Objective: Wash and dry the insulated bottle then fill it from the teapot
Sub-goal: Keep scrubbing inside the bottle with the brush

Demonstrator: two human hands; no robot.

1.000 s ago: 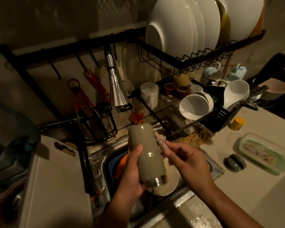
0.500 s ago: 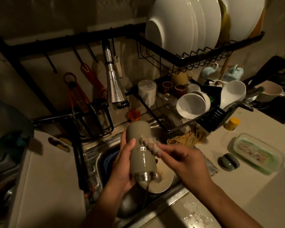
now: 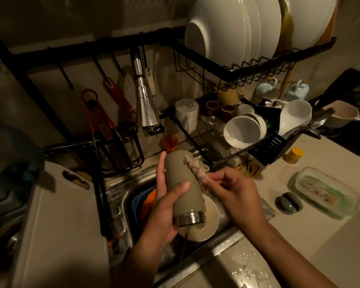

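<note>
The left hand (image 3: 164, 206) wraps around the insulated bottle (image 3: 184, 186), mouth tilted down over the sink (image 3: 121, 196) so drips fall there. The right hand (image 3: 235, 192), just beside it, pinches a scrubbing cloth (image 3: 196, 169) against its side, probably scrubbing.

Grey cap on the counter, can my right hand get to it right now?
Probably yes: nothing stands between the right hand and grey cap, though that hand pinches a scrub cloth.
</note>
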